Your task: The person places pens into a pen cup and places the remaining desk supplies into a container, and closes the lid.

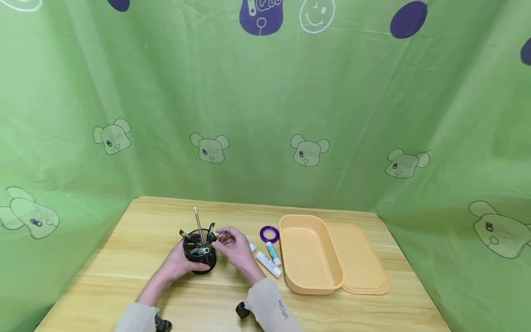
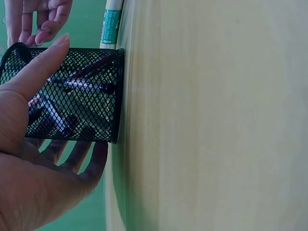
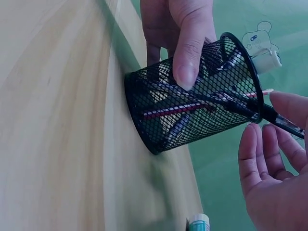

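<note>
My left hand grips a black mesh pen holder around its side, with the thumb across the front in the left wrist view. Pens and a pencil stand inside; the pencil's end pokes up highest. At the holder's rim, my right hand pinches the upper end of a black pen between thumb and fingers. The pen's lower part is still within the mesh. A white-capped item also sticks out over the rim in the right wrist view.
Right of my right hand lie a white glue stick, a teal-labelled one and another white piece, partly hidden. Behind them is a purple tape roll. A peach box stands further right, beside its flat lid.
</note>
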The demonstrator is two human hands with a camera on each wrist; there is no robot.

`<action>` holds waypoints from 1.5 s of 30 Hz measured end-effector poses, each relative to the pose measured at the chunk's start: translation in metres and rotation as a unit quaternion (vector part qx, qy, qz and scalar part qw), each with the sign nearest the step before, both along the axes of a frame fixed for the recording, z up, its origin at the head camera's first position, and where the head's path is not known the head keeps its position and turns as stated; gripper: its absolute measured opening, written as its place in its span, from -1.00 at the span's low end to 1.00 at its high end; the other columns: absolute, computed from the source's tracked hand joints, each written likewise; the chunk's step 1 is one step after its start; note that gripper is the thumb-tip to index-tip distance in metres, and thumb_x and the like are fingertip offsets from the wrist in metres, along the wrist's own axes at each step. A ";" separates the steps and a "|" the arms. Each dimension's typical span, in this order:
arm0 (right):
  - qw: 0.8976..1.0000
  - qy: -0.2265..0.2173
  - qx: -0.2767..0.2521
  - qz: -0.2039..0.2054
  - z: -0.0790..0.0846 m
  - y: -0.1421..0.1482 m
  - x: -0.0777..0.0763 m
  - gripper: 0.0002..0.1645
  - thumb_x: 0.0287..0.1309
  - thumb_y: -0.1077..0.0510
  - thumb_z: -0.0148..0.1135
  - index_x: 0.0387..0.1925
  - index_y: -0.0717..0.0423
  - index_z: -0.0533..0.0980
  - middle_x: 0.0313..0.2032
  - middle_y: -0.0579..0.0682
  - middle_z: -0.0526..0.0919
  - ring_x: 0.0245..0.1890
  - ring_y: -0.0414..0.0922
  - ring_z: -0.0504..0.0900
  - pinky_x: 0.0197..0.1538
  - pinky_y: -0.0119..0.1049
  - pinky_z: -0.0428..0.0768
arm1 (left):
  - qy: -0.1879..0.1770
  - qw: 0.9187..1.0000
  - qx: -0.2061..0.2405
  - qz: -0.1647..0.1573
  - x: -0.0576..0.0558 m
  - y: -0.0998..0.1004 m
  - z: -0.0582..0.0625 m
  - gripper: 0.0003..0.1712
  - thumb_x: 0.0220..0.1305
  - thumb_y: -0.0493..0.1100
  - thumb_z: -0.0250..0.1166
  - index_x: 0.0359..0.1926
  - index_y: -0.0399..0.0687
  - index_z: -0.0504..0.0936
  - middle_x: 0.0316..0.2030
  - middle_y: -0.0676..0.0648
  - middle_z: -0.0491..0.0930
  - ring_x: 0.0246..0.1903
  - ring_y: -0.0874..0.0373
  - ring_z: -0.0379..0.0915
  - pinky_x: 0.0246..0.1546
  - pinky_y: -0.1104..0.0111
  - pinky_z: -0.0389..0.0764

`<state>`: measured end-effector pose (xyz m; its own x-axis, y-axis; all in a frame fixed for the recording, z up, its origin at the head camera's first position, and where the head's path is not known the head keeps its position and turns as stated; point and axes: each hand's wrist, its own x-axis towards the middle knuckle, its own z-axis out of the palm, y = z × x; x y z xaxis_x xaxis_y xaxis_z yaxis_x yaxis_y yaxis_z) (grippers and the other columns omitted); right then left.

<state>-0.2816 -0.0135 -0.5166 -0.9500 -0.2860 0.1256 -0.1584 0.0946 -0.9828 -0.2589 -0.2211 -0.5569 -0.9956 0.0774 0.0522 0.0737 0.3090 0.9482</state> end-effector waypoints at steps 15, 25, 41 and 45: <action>0.999 0.035 0.032 0.000 0.018 0.041 -0.001 -0.36 0.18 0.30 0.45 0.28 0.30 0.47 -0.06 0.30 0.61 -0.13 -0.01 0.63 -0.12 -0.47 0.66 | -0.027 0.999 -0.009 0.019 0.007 -0.004 0.004 0.44 -0.34 -0.20 0.77 0.58 0.06 0.13 0.48 -0.31 0.30 0.45 -0.37 0.22 0.48 -0.36 0.11; 0.991 0.068 0.099 -0.057 0.043 0.098 -0.009 -0.50 0.32 0.24 0.35 0.26 0.20 0.53 -0.11 0.13 0.66 -0.10 -0.03 0.63 -0.10 -0.50 0.61 | 0.042 0.998 -0.025 0.046 0.029 -0.031 0.046 0.65 -0.07 -0.07 0.69 0.65 0.34 -0.45 0.66 -0.18 -0.32 0.50 -0.50 -0.06 0.38 -0.43 0.20; 0.962 0.073 0.207 -0.164 0.046 0.244 -0.017 -0.48 0.40 0.18 0.29 0.32 0.21 0.49 0.01 0.20 0.66 -0.02 -0.03 0.62 0.03 -0.48 0.59 | 0.256 0.965 -0.060 0.012 0.049 0.070 0.073 -0.26 0.30 -0.14 0.45 0.46 0.10 0.40 0.23 -0.02 0.57 0.11 0.08 0.54 0.18 0.12 0.64; 0.954 0.058 0.234 -0.179 0.040 0.272 -0.014 -0.48 0.44 0.14 0.26 0.34 0.21 0.48 0.03 0.20 0.65 0.01 0.01 0.62 -0.01 -0.47 0.60 | 0.206 0.977 -0.034 -0.050 0.044 0.102 0.061 -0.33 0.35 -0.08 0.40 0.43 0.06 0.43 0.17 0.02 0.61 0.10 0.03 0.58 0.18 0.21 0.67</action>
